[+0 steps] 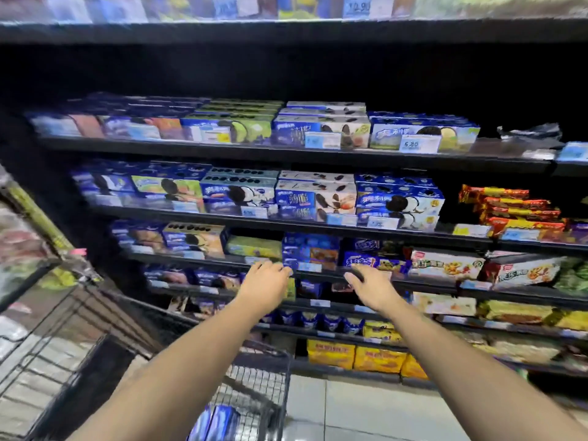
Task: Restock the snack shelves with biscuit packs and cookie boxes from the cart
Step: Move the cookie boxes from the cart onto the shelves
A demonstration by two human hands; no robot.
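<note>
Both my arms reach forward toward the snack shelves. My left hand (266, 283) hovers in front of the third shelf's edge (222, 261), fingers loosely spread and holding nothing. My right hand (369, 286) is beside it, also empty, with straight fingers near a blue cookie box (310, 253). Rows of blue cookie boxes (397, 202) fill the shelves above. The wire cart (261, 383) stands below my arms, with blue biscuit packs (216, 423) inside at the bottom edge of the view.
Red-and-yellow packs (515, 208) lie at the right of the second shelf. Yellow boxes (353, 354) sit on the lowest shelf. A second rack of goods (25, 249) stands close on the left. White tiled floor (366, 409) lies right of the cart.
</note>
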